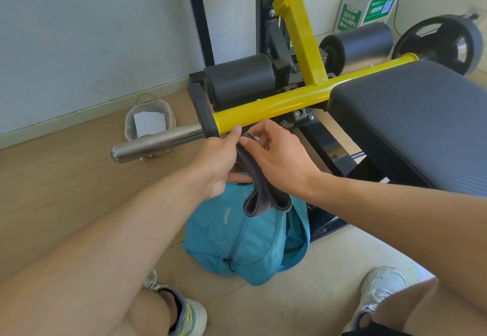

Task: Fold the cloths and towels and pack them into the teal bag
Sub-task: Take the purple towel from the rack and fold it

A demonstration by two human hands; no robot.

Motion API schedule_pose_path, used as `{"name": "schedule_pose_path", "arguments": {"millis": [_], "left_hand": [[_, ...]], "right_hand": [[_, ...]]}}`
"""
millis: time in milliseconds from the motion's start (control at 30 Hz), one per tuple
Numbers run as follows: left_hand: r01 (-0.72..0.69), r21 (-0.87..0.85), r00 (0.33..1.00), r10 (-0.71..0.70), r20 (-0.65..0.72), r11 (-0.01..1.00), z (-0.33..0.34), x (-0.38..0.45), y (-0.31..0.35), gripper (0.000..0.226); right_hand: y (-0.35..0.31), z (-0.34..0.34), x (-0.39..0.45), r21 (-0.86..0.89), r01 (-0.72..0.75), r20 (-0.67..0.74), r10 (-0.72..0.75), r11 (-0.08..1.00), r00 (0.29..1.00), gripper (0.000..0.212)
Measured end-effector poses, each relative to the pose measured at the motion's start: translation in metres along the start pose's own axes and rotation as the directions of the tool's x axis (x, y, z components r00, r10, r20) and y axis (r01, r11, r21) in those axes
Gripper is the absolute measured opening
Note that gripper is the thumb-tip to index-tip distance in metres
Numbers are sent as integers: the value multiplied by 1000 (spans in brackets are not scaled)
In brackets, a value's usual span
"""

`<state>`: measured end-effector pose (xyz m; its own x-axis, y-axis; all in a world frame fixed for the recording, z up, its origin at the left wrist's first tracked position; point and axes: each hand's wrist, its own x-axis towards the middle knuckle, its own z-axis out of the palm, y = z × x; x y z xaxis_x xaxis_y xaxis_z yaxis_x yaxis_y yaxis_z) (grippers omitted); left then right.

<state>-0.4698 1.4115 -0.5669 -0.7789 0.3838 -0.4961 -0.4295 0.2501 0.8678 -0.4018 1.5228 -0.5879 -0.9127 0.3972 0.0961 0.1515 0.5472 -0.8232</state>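
- Both hands are meeting just above the bag, which is sitting slumped on the floor between the two shoes.
- The left hand is gripping a folded grey cloth, thumb up, fingers curled beneath it.
- The right hand is pinching the cloth's top edge with its fingertips.
- The cloth's doubled loops are hanging over the bag's top.
- Beyond the bag, a yellow bar is crossing the frame; a basket is sitting farther left of it.
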Motion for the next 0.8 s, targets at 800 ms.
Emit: {"name": "schedule_pose_path", "arguments": {"millis": [800], "left_hand": [[-369,479,907,196,373,796,-32,5,7,63]], "right_hand": [[10,-62,21,241,61,422,-162,969,892,39]]}}
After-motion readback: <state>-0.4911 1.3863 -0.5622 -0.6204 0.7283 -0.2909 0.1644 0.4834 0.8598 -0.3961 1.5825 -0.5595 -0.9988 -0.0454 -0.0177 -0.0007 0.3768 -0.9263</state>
